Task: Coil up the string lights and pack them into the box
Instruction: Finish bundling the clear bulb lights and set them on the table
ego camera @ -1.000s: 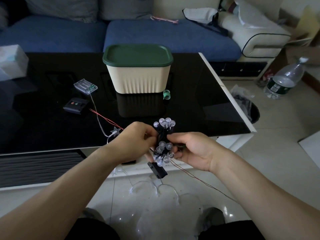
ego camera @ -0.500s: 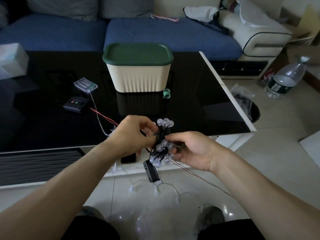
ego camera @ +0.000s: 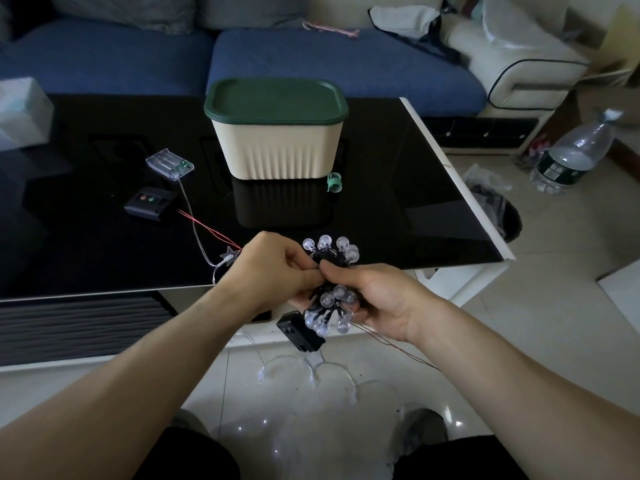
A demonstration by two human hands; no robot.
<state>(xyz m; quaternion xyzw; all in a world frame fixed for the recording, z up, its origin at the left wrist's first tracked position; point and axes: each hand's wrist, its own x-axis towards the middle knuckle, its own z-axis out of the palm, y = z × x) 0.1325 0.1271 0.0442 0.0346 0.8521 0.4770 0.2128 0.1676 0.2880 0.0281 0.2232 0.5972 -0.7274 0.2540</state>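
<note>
Now both hands (ego camera: 322, 289) gripping lights bundle (ego camera: 330, 289) over black glossy table (ego camera: 398, 202) w/ lidded box (ego camera: 277, 147), sofa (ego camera: 277, 60) behind.

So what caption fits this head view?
Both hands, left and right, grip coiled string lights before the lidded box.

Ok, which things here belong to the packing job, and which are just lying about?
Job:
- black-wired bundle of clear globe lights, held in left hand and right hand
- cream ribbed box with green lid, lid on

Lying about:
- clear plastic water bottle
- white tissue pack
</note>
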